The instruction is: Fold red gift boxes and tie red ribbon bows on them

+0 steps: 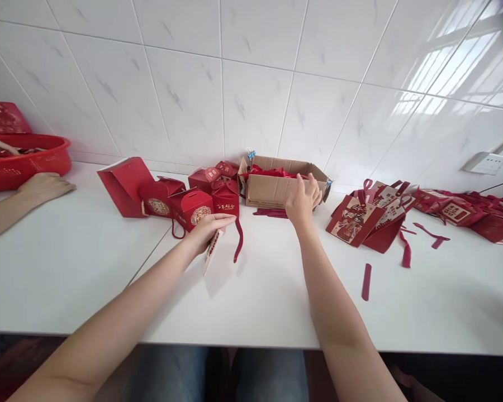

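My left hand (pixel 209 230) is closed on a flat card piece (pixel 212 251) and a dark red ribbon (pixel 239 240), which hangs down to the right of it. My right hand (pixel 304 198) is at the front right edge of a cardboard box (pixel 272 190), fingers apart, with nothing visible in them. Red ribbons (pixel 270 171) lie inside that box, and dark red strips (pixel 270 213) lie just in front of it. Folded red gift boxes (pixel 193 206) stand behind my left hand.
Another person's hand (pixel 46 187) rests beside a red plastic basket (pixel 25 170) at the far left. Flat red printed bags (pixel 356 220) and more red packaging (pixel 461 211) lie at the right. A loose strip (pixel 366 282) lies nearer the table's front edge.
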Tool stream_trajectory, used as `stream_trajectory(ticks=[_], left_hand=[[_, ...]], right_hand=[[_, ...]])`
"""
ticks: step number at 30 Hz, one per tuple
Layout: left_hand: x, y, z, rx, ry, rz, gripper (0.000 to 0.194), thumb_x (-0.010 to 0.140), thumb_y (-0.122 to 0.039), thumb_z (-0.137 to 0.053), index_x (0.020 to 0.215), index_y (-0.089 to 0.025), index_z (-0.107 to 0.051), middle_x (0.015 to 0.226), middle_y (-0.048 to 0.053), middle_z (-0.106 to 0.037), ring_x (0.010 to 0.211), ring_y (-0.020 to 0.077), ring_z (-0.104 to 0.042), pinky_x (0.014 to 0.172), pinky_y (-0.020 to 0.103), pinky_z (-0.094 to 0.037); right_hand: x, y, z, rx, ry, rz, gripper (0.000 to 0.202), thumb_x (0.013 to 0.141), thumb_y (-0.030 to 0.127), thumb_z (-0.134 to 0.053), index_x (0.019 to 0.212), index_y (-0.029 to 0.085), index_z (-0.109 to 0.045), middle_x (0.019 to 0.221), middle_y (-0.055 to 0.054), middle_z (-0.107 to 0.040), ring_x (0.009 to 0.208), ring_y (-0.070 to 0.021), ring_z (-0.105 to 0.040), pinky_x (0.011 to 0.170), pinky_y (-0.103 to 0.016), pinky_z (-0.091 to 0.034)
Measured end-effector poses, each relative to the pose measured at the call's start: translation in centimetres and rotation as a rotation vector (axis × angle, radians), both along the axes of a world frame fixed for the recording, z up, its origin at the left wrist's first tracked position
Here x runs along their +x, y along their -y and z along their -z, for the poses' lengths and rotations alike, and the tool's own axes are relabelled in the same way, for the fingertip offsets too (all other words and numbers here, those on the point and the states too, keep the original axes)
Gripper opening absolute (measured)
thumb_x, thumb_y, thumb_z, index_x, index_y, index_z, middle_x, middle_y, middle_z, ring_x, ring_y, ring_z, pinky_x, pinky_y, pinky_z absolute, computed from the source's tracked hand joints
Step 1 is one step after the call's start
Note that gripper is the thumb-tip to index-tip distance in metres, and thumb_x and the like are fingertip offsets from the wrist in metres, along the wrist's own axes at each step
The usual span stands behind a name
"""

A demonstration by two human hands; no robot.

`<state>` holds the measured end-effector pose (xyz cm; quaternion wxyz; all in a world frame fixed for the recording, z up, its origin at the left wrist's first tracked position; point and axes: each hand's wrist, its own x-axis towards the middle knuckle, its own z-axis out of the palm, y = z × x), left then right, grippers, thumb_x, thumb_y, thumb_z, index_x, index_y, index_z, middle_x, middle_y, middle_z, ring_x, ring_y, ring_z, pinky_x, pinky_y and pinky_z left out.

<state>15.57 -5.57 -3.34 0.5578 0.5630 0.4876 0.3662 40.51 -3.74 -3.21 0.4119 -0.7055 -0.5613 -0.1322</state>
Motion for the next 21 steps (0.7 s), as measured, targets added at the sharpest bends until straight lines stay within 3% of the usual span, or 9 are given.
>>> stream_trajectory(ticks=[3,6,8,10,14,21], left_hand=[[-0.1,0.0,1.6,-0.037,0.134,0.085,0.036,0.059,-0.045,-0.077,0.082,-0.019,-0.070,0.046,-0.007,-0.034,0.043,0.0075,-0.029,0.046,0.025,-0.019],[0.0,0.3,2.3,-0.092,0.130,0.202,0.041,0.062,-0.045,-0.078,0.089,-0.016,-0.070,0.048,-0.006,-0.035,0.043,0.0064,-0.028,0.045,0.024,-0.016],[0.2,0.7,2.5,-0.141,0.125,0.295,0.038,0.066,-0.043,-0.077,0.090,-0.015,-0.068,0.048,-0.006,-0.034,0.043,0.0059,-0.027,0.044,0.023,-0.015],[0.4,1.0,2.6,-0.177,0.145,0.357,0.031,0.068,-0.039,-0.075,0.085,-0.014,-0.066,0.048,-0.007,-0.032,0.042,0.0052,-0.025,0.043,0.023,-0.015],[0.8,1.5,2.7,-0.226,0.205,0.352,0.022,0.068,-0.032,-0.072,0.073,-0.014,-0.059,0.048,-0.007,-0.030,0.040,0.0042,-0.022,0.041,0.022,-0.014],[0.9,2.1,2.8,-0.241,0.161,0.255,0.023,0.069,-0.033,-0.070,0.064,-0.015,-0.056,0.042,-0.006,-0.035,0.037,0.0061,-0.030,0.040,0.024,-0.019]], right_hand=[[-2.1,1.6,0.0,0.038,-0.229,-0.332,0.044,0.091,0.026,-0.033,0.130,0.019,-0.053,0.134,-0.016,-0.051,0.125,-0.0263,-0.048,0.103,-0.047,-0.039],[-4.0,3.7,2.7,-0.173,-0.554,-0.751,0.041,0.087,0.039,-0.050,0.124,0.023,-0.058,0.120,-0.012,-0.063,0.103,-0.0218,-0.062,0.087,-0.038,-0.051],[-4.9,5.0,4.8,-0.328,-0.725,-0.898,0.043,0.080,0.045,-0.061,0.119,0.026,-0.062,0.113,-0.008,-0.067,0.092,-0.0190,-0.064,0.081,-0.036,-0.053],[-5.5,5.9,6.3,-0.391,-0.840,-0.957,0.040,0.075,0.047,-0.068,0.109,0.025,-0.067,0.102,-0.006,-0.069,0.087,-0.0172,-0.065,0.079,-0.035,-0.054],[-5.9,6.3,7.0,-0.272,-0.868,-0.980,0.037,0.071,0.045,-0.073,0.104,0.027,-0.069,0.091,-0.002,-0.069,0.082,-0.0150,-0.065,0.075,-0.032,-0.055],[-5.5,6.6,6.5,0.009,-0.446,-0.919,0.012,0.081,0.034,-0.067,0.088,0.025,-0.071,0.089,-0.003,-0.069,0.081,-0.0149,-0.066,0.073,-0.031,-0.058]])
